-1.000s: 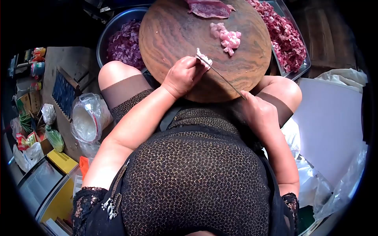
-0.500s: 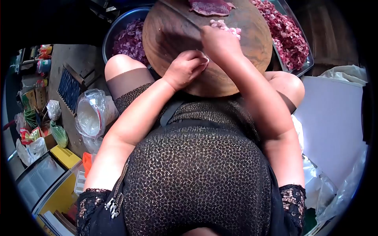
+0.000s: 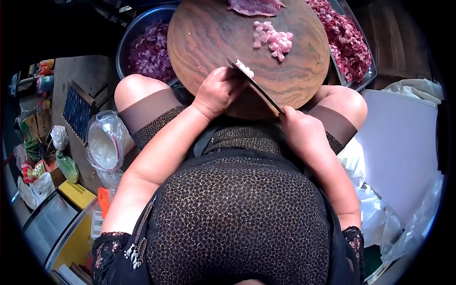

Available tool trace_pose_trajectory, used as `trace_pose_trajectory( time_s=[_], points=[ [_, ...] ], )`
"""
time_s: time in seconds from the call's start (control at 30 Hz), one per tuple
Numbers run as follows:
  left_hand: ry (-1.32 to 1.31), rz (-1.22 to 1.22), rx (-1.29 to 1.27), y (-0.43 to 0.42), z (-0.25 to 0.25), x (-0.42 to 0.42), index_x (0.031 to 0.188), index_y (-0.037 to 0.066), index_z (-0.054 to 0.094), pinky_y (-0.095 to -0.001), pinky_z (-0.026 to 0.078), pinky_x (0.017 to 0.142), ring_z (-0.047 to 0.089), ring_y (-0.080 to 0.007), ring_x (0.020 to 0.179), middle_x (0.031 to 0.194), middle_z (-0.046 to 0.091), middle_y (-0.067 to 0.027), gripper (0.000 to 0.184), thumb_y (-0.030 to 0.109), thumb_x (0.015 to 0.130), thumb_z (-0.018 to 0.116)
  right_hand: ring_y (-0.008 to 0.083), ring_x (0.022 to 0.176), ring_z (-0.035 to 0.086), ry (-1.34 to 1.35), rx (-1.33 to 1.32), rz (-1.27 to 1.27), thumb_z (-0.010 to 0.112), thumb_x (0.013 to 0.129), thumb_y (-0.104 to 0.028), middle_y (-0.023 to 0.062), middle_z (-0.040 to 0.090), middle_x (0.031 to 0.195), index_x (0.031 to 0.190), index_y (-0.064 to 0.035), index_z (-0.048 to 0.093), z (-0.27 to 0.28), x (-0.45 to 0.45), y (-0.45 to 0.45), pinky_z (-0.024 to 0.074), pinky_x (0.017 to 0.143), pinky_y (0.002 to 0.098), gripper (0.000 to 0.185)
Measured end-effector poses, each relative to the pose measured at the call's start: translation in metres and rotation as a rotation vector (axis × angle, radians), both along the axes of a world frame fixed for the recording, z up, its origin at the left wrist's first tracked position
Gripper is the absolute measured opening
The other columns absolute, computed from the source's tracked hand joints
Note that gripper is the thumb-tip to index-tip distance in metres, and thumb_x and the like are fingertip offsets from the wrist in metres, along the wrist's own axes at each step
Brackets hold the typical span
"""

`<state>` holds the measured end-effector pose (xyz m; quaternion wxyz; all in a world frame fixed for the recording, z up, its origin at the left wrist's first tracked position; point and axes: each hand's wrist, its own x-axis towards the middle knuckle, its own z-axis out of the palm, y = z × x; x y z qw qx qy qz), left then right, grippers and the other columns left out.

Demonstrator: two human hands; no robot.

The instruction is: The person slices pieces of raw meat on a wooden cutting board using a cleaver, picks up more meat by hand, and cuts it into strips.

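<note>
My right hand [image 3: 304,130] is closed round the handle of a knife [image 3: 263,92], whose blade slants across the near part of a round wooden chopping block [image 3: 204,35]. Close against the blade's near side, my left hand [image 3: 217,92] is curled on a piece of meat that the fingers and blade mostly hide. Small pale meat bits [image 3: 245,69] lie along the far side of the blade. Farther up the block is a loose heap of diced pink meat [image 3: 273,39]. A flat slab of meat [image 3: 256,5] rests at the block's far edge.
A metal bowl [image 3: 122,47] of chopped meat stands left of the block. To the right is a tray [image 3: 373,71] heaped with chopped red meat [image 3: 344,40]. A plastic-lined bucket [image 3: 105,142] stands by my left leg, and a pale board [image 3: 399,152] lies at right.
My right hand has drawn back toward me with the knife, bringing the blade beside my left hand. The diced heap, partly covered before, now shows fully. My left hand stays near the block's front.
</note>
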<state>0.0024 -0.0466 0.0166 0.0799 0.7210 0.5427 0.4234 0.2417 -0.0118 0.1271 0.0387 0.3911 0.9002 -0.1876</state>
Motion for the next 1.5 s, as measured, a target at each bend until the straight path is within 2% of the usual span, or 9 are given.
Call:
trace_pose_trajectory(
  time_s=[0.23,0.27,0.47,0.67,0.83,1.03,1.23,1.37,1.5],
  points=[
    [0.135,-0.044,0.027,-0.003,-0.007,-0.005,0.096,0.008,0.070,-0.0388,0.053,0.079,0.063,-0.0291,0.088,0.097,0.065,-0.0089,0.015,0.014,0.082,0.071,0.0388,0.076,0.068,0.120,0.063,0.172,0.053,0.090,-0.016,0.0221,0.067,0.079,0.089,-0.0005,0.062,-0.035,-0.105,0.056,0.0540,0.065,0.0483,0.018],
    [0.089,-0.021,-0.056,-0.005,-0.006,-0.004,0.096,0.009,0.070,-0.0390,0.052,0.080,0.063,-0.0289,0.091,0.098,0.065,-0.0091,0.016,0.015,0.081,0.072,0.0353,0.085,0.070,-0.045,-0.040,0.166,0.055,0.086,-0.015,0.0192,0.070,0.086,0.092,-0.0034,0.065,-0.025,-0.126,0.070,0.0562,0.073,0.0447,0.016],
    [-0.569,0.322,-0.244,-0.022,-0.005,-0.019,0.105,0.002,0.067,-0.0347,0.053,0.086,0.066,-0.0268,0.096,0.110,0.063,-0.0143,0.024,0.010,0.082,0.070,0.0398,0.080,0.067,0.273,0.088,-0.038,0.053,0.096,-0.029,0.0207,0.068,0.080,0.096,-0.0042,0.061,-0.028,-0.101,0.068,0.0532,0.071,0.0504,0.026],
    [0.029,-0.014,-0.042,-0.026,0.011,-0.023,0.096,0.003,0.071,-0.0360,0.052,0.083,0.065,-0.0295,0.089,0.098,0.066,-0.0120,0.015,0.007,0.082,0.071,0.0416,0.073,0.065,0.196,-0.085,-0.053,0.055,0.096,-0.025,0.0217,0.065,0.076,0.091,-0.0037,0.059,0.003,-0.011,0.011,0.0516,0.064,0.0509,0.022],
    [0.005,-0.070,-0.112,-0.019,0.002,-0.013,0.094,0.004,0.071,-0.0379,0.053,0.080,0.065,-0.0293,0.088,0.094,0.067,-0.0093,0.014,0.008,0.081,0.071,0.0413,0.073,0.065,-0.041,-0.194,-0.014,0.058,0.094,-0.018,0.0236,0.064,0.074,0.091,0.0007,0.060,0.009,-0.001,-0.002,0.0515,0.064,0.0489,0.019],
    [0.165,-0.016,-0.094,-0.023,0.001,-0.012,0.097,0.007,0.072,-0.0376,0.052,0.086,0.063,-0.0292,0.094,0.098,0.066,-0.0089,0.019,0.016,0.080,0.071,0.0415,0.079,0.066,0.114,-0.155,0.093,0.053,0.088,-0.013,0.0248,0.066,0.080,0.089,0.0024,0.060,-0.023,-0.065,0.029,0.0524,0.070,0.0506,0.016],
    [0.176,-0.047,-0.084,-0.018,0.010,-0.005,0.096,0.005,0.067,-0.0408,0.051,0.080,0.061,-0.0331,0.089,0.096,0.063,-0.0129,0.024,0.018,0.079,0.076,0.0418,0.081,0.067,0.223,-0.037,0.040,0.059,0.093,-0.031,0.0243,0.068,0.082,0.095,-0.0002,0.065,-0.032,-0.123,0.074,0.0522,0.072,0.0498,0.031],
    [0.124,0.065,-0.129,0.003,0.016,-0.014,0.105,0.006,0.067,-0.0404,0.052,0.084,0.062,-0.0336,0.096,0.109,0.061,-0.0135,0.031,0.019,0.079,0.077,0.0342,0.083,0.069,0.416,0.102,-0.099,0.054,0.095,-0.027,0.0188,0.070,0.086,0.107,-0.0043,0.066,-0.022,-0.075,0.107,0.0532,0.075,0.0455,0.028],
    [0.328,0.274,-0.249,0.044,0.000,-0.033,0.139,0.012,0.047,-0.0451,0.037,0.109,0.047,-0.0340,0.128,0.142,0.045,-0.0152,0.069,0.040,0.082,0.073,0.0158,0.052,0.059,0.593,-0.380,-0.391,0.060,0.095,-0.024,0.0085,0.060,0.061,0.098,-0.0012,0.065,0.010,-0.006,0.144,0.0473,0.052,0.0323,0.023]
  ],
)
